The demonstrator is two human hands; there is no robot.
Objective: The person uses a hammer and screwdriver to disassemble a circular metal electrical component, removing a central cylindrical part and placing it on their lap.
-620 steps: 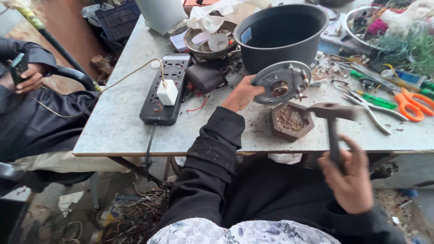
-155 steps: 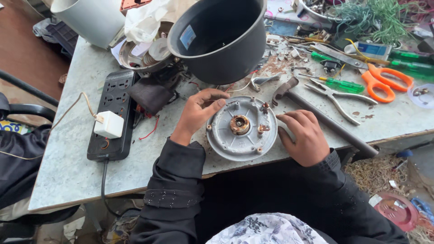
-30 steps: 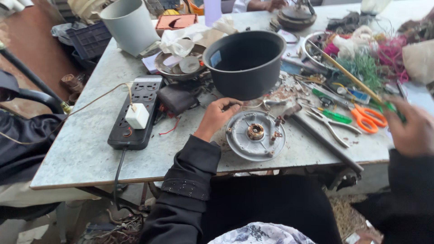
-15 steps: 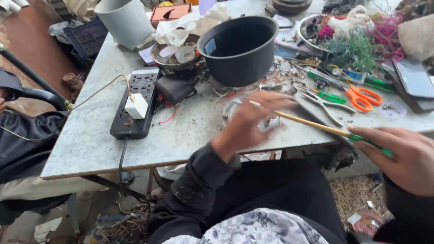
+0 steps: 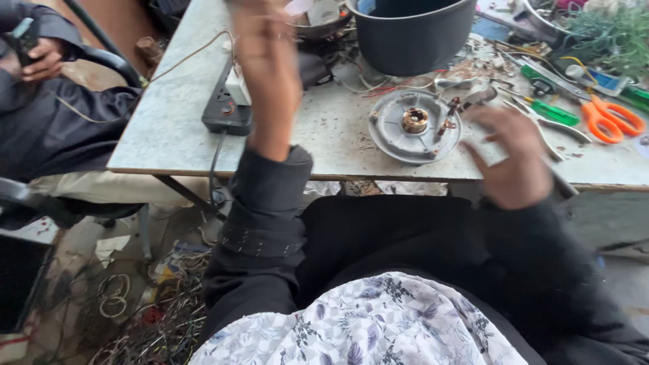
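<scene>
Two hands near a round metal plate

The round metal plate (image 5: 414, 126) lies flat on the tabletop (image 5: 169, 128). The right hand (image 5: 508, 159) sits just beside it, fingers half curled, holding nothing seen. The left hand (image 5: 267, 74) is lifted up, blurry; its grip cannot be told.

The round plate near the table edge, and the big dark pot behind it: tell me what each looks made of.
Round plate: probably cast metal, judging by its dull grey, scuffed face; the brassy part at its centre looks like brass or copper. Dark pot: smooth matt black wall, possibly coated metal or plastic; the look leaves it open.
</scene>
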